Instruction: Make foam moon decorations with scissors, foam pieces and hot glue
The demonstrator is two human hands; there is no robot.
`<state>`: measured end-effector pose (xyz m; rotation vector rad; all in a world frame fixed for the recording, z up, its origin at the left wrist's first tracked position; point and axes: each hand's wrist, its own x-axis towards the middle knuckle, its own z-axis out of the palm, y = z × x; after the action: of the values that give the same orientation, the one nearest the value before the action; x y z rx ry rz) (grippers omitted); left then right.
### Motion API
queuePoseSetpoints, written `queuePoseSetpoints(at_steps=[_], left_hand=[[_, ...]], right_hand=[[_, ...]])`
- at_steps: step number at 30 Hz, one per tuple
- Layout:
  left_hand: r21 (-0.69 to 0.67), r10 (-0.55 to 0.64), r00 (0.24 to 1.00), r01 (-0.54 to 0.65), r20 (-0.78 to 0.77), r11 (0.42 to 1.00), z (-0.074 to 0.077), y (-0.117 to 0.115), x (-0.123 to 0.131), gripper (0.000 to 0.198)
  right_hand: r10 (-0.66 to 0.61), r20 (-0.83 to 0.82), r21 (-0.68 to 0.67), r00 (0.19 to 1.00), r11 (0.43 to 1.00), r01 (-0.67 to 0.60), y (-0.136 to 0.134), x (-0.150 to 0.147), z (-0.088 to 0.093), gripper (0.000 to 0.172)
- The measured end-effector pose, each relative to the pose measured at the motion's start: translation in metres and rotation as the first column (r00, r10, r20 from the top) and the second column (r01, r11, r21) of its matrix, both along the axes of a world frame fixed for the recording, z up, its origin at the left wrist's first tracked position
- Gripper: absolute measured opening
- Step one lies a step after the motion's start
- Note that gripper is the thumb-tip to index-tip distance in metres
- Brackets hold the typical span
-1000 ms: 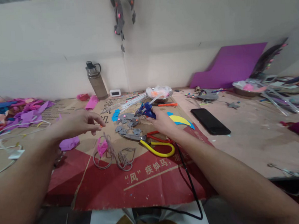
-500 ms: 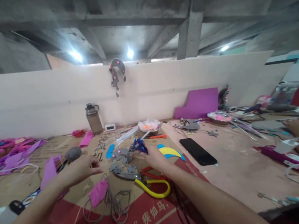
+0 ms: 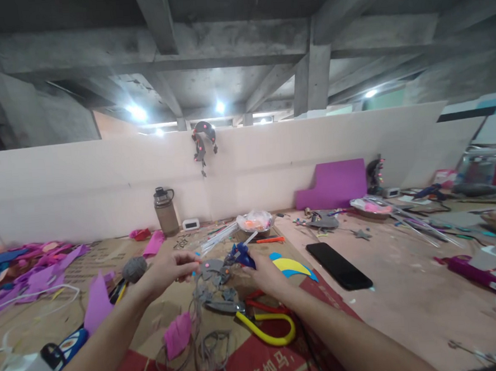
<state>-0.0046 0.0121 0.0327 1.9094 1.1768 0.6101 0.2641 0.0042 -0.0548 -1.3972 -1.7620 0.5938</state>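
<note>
Left grip [image 3: 174, 268], fingertips drawn in close but honestly can't tell if it's pinching anything, is the nearer one to the grey felt crescent [image 3: 213, 272], just off to its right and stretched roughly left-right. Past that, the right grip [image 3: 265, 271] is wrapped around the blue glue gun [image 3: 244, 257], nozzle pointing left toward the felt, long axis slanting away far-right.

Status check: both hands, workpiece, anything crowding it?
Right hand gripping blue glue gun, right of the grey crescent. Left hand at crescent's left edge, grip unclear. Scissors close on near side.
</note>
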Motion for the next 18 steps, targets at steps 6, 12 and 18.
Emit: queuePoseSetpoints(at_steps=[6, 12, 18], left_hand=[[0.002, -0.110, 0.970, 0.113, -0.216, 0.994, -0.018, 0.001, 0.015, 0.027], [-0.149, -0.150, 0.956, 0.115, -0.253, 0.982, -0.015, -0.011, -0.008, 0.040], [-0.413, -0.344, 0.928, 0.262, -0.139, 0.872, 0.000, -0.016, -0.036, 0.038]], right_hand=[[0.023, -0.004, -0.008, 1.000, 1.000, -0.023, -0.004, 0.001, 0.004, 0.045], [-0.005, 0.045, -0.061, 0.999, 0.998, 0.008, -0.005, 0.000, 0.008, 0.045], [-0.009, 0.023, -0.052, 1.000, 0.999, 0.010, -0.002, 0.000, 0.003, 0.045]])
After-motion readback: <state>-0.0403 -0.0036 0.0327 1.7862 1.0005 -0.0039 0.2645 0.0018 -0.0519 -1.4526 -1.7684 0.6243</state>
